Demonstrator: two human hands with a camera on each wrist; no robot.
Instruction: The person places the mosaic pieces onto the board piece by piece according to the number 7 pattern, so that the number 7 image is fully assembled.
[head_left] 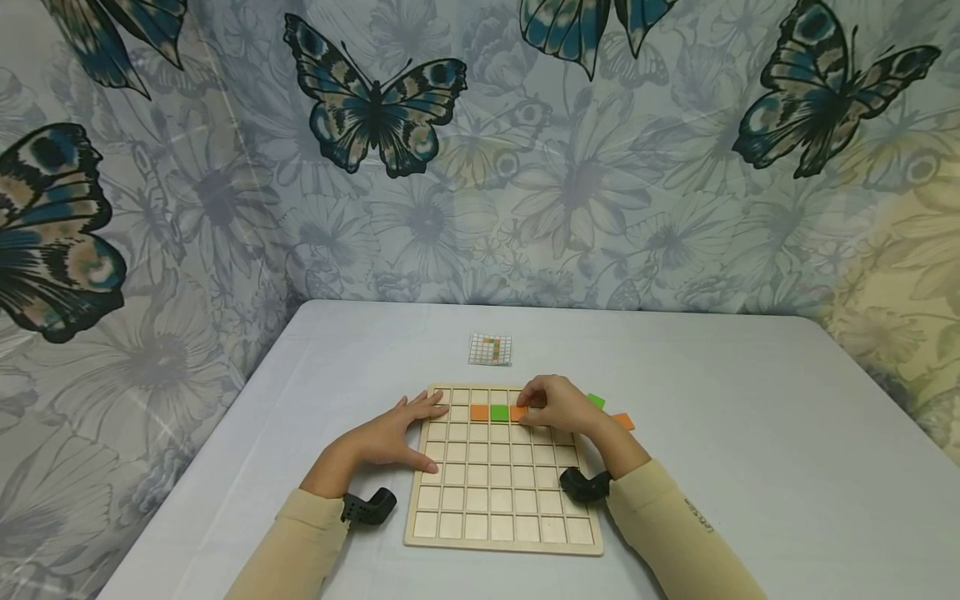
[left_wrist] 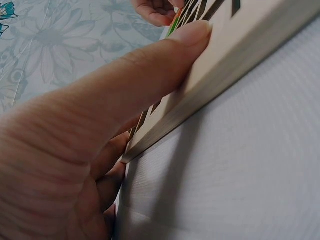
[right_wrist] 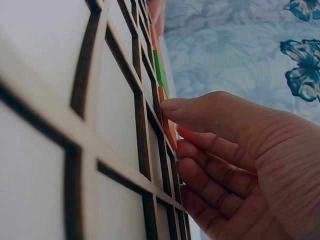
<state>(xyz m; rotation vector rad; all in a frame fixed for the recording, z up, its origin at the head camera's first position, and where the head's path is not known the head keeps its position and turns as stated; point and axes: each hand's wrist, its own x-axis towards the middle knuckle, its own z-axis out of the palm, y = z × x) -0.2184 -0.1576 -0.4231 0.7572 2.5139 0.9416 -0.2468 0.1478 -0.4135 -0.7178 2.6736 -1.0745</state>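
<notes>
A pale wooden grid board lies flat on the table, divided into square cells. My left hand rests along its left edge with fingers spread, the thumb lying on the frame in the left wrist view. Near the far side, my right hand pinches an orange square tile between thumb and fingers, at a cell in the second row from the top. Directly left of that tile are a green tile and another orange tile, both seated in cells of the same row.
Beyond the board lies a small card printed with a grid and coloured squares. A loose green tile and a loose orange tile are on the white-covered table, right of the board. Butterfly-patterned fabric stands behind the table.
</notes>
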